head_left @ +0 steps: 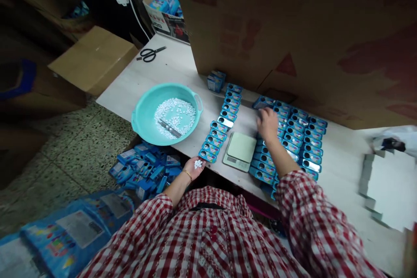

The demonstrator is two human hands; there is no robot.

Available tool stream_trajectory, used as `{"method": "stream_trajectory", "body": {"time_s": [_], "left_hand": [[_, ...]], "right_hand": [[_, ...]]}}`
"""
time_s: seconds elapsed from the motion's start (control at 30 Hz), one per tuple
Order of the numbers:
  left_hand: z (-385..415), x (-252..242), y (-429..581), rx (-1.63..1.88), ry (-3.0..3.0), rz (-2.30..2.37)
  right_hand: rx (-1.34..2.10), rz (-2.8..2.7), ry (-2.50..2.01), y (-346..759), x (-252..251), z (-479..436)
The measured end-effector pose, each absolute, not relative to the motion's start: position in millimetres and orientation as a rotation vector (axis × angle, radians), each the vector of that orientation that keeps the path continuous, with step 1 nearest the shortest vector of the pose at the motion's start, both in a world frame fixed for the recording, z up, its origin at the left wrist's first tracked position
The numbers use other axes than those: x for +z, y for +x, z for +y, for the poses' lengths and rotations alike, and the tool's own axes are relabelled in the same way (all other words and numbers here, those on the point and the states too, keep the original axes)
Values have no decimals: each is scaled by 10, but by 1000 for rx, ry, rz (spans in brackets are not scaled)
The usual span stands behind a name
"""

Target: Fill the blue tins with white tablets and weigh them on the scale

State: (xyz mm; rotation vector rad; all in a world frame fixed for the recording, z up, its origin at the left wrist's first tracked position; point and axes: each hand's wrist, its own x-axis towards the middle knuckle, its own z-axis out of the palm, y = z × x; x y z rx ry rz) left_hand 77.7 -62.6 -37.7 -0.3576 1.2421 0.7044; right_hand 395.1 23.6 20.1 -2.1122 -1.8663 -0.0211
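My left hand point(194, 166) lies palm up at the table's near edge, cupped around a small heap of white tablets point(198, 163). It rests beside the near end of a row of blue tins point(221, 125). My right hand point(267, 124) reaches over a block of open blue tins point(298, 134) laid in several rows, its fingers bent down onto them; whether it pinches anything is hidden. A pale green digital scale point(240, 150) sits between the two groups of tins. A teal basin point(145, 115) to the left holds white tablets and a metal scoop point(169, 128).
A large cardboard box point(293, 30) stands along the table's back. Black scissors point(150, 54) lie at the far left corner. A heap of blue tins point(143, 169) and blue printed bags point(71, 230) lie on the floor to the left. White sheets point(391, 182) are at right.
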Motion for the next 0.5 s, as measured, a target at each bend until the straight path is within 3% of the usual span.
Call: {"method": "stream_trajectory", "body": {"time_s": [0.27, 0.5], "left_hand": [[-845, -245, 441, 772, -441, 1305], [-975, -70, 556, 637, -398, 1230]], "right_hand": [[-117, -1948, -2552, 4473, -33, 1042], [-229, -2362, -2190, 4071, 467, 288]]}}
